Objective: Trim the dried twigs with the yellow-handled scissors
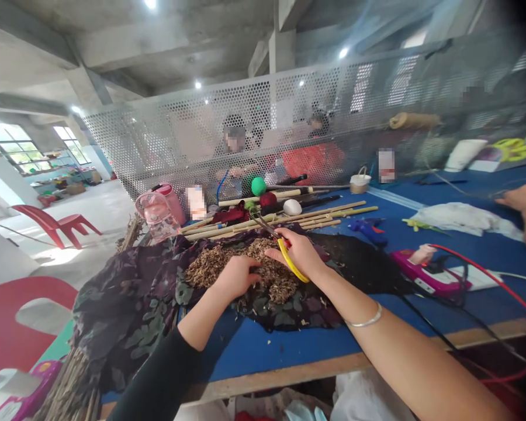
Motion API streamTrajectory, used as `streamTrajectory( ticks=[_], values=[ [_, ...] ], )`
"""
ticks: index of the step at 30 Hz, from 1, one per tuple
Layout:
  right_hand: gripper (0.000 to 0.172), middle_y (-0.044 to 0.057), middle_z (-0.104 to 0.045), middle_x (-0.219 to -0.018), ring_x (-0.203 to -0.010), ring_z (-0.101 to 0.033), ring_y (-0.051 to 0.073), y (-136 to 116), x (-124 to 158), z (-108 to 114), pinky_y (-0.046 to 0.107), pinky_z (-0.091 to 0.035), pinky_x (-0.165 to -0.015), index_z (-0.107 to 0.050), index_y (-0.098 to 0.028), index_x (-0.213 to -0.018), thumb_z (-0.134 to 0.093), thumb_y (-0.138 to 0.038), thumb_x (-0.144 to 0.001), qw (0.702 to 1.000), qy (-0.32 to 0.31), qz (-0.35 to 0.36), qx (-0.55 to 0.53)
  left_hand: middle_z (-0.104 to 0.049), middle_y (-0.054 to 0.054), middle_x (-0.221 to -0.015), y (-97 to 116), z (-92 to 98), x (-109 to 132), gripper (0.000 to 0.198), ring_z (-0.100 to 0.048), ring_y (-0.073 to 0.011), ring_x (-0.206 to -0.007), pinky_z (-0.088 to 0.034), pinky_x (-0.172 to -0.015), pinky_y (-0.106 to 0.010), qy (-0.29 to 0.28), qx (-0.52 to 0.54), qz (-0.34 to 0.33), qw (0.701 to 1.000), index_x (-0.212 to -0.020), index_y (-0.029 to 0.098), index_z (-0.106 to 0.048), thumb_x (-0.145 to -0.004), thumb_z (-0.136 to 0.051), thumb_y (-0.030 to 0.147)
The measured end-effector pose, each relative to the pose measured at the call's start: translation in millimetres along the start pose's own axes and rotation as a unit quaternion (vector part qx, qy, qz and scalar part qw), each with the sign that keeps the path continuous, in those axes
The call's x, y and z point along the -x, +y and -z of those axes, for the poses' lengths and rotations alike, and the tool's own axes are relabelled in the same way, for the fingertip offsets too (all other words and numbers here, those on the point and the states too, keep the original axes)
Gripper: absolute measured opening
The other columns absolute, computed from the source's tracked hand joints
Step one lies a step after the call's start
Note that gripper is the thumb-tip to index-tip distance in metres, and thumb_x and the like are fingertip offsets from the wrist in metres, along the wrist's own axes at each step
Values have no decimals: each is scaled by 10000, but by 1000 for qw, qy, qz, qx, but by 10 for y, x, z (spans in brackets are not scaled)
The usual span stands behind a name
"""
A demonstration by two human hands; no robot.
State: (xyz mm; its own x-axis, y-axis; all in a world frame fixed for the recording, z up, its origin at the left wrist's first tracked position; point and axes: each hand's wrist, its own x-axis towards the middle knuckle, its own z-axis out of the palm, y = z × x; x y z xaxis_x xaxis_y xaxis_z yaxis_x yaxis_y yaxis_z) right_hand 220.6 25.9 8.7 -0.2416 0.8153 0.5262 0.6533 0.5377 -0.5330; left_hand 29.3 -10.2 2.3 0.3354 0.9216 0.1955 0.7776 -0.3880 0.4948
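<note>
My right hand is closed around a pair of scissors with yellow handles, whose dark blades point up and to the left over the pile. Brown dried plant bits lie heaped on a dark flower-patterned cloth. At this heap is my left hand, its thumb and fingers bent and a little apart. Nothing shows in it, though some fingertips are partly hidden. Bamboo sticks lie just beyond the cloth, with a green ball, a dark red ball and a white ball among them.
A blue glue gun, a pink power strip with cables, and a white plastic bag are on the right. A pink bag stands at the left. Behind a perforated screen sit co-workers; another person's hand reaches in at right.
</note>
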Motion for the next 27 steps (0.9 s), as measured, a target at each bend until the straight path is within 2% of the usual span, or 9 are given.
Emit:
streamTrajectory(
  ticks=[5, 9, 14, 17, 20, 22, 23, 25, 27],
  values=[
    [513, -31, -472, -604, -544, -431, 117, 4, 5, -17, 227, -354, -548, -556, -151, -1058, -584, -515, -698, 1000, 11, -6, -8, -716, -65, -852, -285, 184, -26, 246, -644, -235, -813, -457, -824, -330, 78, 55, 80, 992, -889, 214, -723, -656, -649, 188],
    [500, -23, -492, -623, -555, -444, 123, -4, 17, -57, 232, -364, -559, -554, -157, -1055, -576, -515, -707, 1000, 0, 4, -7, -713, -77, -879, -441, 220, 34, 203, -644, -242, -846, -452, -838, -339, 128, 7, 107, 986, -866, 213, -726, -702, -611, 184],
    [500, -8, -534, -649, -567, -469, 129, -23, 29, -76, 238, -378, -575, -562, -160, -1054, -577, -517, -705, 1000, -10, 2, -3, -700, -85, -948, -491, 199, 67, 220, -629, -240, -914, -444, -861, -332, 139, -77, 133, 978, -931, 216, -707, -767, -563, 243],
    [499, -6, -541, -646, -569, -476, 133, -25, 24, -60, 240, -383, -580, -563, -158, -1057, -581, -510, -704, 1000, -1, -1, -6, -663, -101, -1050, -411, 191, 95, 311, -588, -233, -1000, -416, -909, -332, 134, -106, 122, 978, -1064, 191, -651, -784, -516, 180],
    [505, -3, -551, -649, -559, -479, 132, -25, 12, -28, 241, -388, -571, -558, -151, -1071, -584, -499, -705, 1000, 14, -19, -15, -565, -125, -1195, -195, 170, 124, 413, -488, -255, -1122, -357, -975, -375, 166, -137, 64, 974, -1143, 166, -597, -742, -520, 105],
    [505, 13, -578, -692, -578, -494, 134, -27, 4, -7, 243, -401, -585, -560, -151, -1070, -587, -495, -702, 999, 24, -30, -24, -593, -106, -1103, -1, 132, 127, 352, -509, -236, -1056, -380, -945, -366, 169, -120, 9, 978, -1091, 195, -628, -768, -503, 136],
    [503, 20, -589, -714, -593, -503, 136, -28, 1, 2, 244, -407, -596, -561, -150, -1068, -589, -493, -701, 999, 27, -33, -28, -615, -87, -1015, 94, 103, 123, 309, -535, -215, -985, -411, -901, -339, 142, -97, -23, 985, -1048, 217, -651, -783, -500, 166],
    [498, 25, -595, -729, -606, -508, 137, -28, -2, 10, 244, -412, -607, -561, -151, -1067, -589, -488, -701, 998, 32, -33, -34, -626, -61, -889, 247, 28, 106, 243, -554, -188, -894, -437, -840, -295, 53, -66, -73, 994, -954, 243, -689, -797, -506, 213],
    [494, 16, -584, -708, -587, -494, 131, -28, -2, 10, 239, -407, -592, -557, -153, -1071, -584, -484, -706, 998, 34, -29, -37, -623, -62, -851, 327, -55, 85, 221, -554, -192, -879, -444, -817, -291, 10, -81, -59, 995, -914, 230, -700, -785, -520, 217]
  ],
)
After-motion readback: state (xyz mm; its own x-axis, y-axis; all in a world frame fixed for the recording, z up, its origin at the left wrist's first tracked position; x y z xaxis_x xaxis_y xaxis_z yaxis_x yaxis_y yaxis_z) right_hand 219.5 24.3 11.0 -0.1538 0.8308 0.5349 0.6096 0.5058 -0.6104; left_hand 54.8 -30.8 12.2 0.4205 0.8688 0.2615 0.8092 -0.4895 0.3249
